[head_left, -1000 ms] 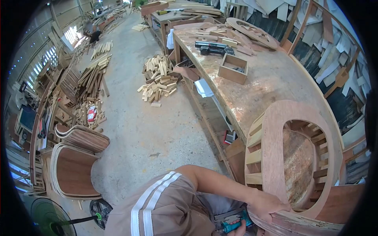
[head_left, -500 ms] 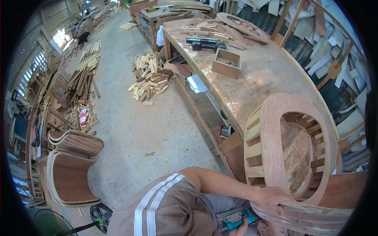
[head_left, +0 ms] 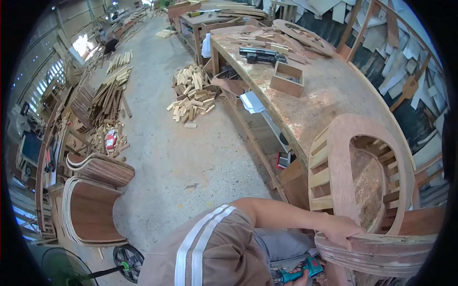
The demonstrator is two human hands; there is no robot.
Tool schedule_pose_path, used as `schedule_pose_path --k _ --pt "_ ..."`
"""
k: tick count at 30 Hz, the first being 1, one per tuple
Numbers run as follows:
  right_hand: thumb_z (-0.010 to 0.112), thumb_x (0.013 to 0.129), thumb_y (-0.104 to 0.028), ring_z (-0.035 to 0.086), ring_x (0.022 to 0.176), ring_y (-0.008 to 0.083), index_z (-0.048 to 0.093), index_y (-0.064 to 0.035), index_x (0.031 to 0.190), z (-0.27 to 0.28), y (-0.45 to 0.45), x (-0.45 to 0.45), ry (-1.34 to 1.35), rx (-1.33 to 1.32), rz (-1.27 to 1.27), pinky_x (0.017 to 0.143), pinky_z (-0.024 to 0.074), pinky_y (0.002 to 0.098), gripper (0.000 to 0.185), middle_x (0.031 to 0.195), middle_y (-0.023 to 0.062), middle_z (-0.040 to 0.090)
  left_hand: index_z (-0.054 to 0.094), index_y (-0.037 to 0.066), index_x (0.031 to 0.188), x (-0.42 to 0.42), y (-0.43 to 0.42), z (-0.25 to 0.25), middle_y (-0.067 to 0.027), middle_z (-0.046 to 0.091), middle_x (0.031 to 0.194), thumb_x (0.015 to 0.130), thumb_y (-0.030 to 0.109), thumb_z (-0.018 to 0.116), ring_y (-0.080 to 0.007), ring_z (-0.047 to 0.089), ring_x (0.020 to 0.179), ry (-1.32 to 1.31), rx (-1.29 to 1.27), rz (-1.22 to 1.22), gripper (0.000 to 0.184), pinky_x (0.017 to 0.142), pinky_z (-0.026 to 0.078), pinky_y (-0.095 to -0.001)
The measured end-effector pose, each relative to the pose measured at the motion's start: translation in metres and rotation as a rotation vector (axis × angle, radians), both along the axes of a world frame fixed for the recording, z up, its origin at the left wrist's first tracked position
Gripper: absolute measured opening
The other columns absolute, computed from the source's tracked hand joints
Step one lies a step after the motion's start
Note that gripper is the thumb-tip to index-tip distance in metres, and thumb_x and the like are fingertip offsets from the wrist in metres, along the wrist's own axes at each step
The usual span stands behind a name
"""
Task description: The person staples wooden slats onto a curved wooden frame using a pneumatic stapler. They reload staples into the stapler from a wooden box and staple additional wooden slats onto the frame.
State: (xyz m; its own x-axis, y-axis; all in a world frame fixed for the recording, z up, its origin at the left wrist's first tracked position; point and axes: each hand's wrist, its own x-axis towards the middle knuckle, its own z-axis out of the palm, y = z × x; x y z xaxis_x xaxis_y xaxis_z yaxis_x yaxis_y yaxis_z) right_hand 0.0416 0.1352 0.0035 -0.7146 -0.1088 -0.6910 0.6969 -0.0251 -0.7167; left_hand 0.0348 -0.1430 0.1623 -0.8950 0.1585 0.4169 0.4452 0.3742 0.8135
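Observation:
My left hand (head_left: 341, 228) reaches across to the right, its fingers curled over the near edge of a stack of curved plywood panels (head_left: 377, 255). Low in the view, my right hand (head_left: 301, 280) is wrapped round a teal nail gun (head_left: 298, 271), partly hidden by my body and the picture's edge. Just beyond my left hand, an oval wooden frame (head_left: 341, 174) with short slats between its two rings stands on the workbench (head_left: 317, 112). The curved panels lie against its near end.
On the bench are a small wooden box (head_left: 287, 80), a black tool (head_left: 262, 55) and flat wood offcuts. A pile of wood blocks (head_left: 193, 95) lies on the floor. Bent plywood shells (head_left: 90, 209) and a fan (head_left: 64, 267) stand at the left.
The whole view has shifted slightly, so the scene sits farther right. My left hand stays on the curved panels, and the nail gun remains in my right hand, turned a little.

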Motion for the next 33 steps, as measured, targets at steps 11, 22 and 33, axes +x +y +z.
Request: schedule_pose_path --k 11,22,33 --pt "0.065 0.09 -0.009 0.058 0.055 0.0167 0.056 -0.0043 0.104 0.037 0.01 0.044 0.277 -0.142 -0.19 0.049 0.0504 0.0307 0.018 0.072 0.006 0.06 0.067 -0.002 0.115 -0.01 0.023 0.024 -0.0074 0.072 0.105 0.08 0.01 0.074 -0.0138 0.065 0.094 -0.122 0.443 -0.013 0.038 0.085 0.053 -0.0306" --pt "0.075 0.078 -0.015 0.065 0.058 0.0151 0.065 0.0001 0.089 0.145 0.032 0.094 0.927 0.445 0.16 0.057 0.0528 0.0308 0.021 0.067 0.0044 0.066 0.066 -0.003 0.111 0.007 0.019 0.017 -0.0069 0.069 0.102 0.085 0.003 0.066 -0.0119 0.062 0.092 -0.085 0.443 0.106 0.027 0.079 0.05 -0.0296" --pt "0.067 0.079 -0.008 0.066 0.08 0.0217 0.054 0.0082 0.127 0.319 0.031 0.063 1.474 0.188 -0.246 0.07 0.053 0.0339 0.052 0.103 0.0211 0.068 0.051 -0.006 0.135 0.025 0.107 0.119 -0.0259 0.063 0.119 0.086 0.008 0.066 -0.0394 0.063 0.111 0.541 0.023 -0.061 0.053 0.094 0.05 -0.0396"
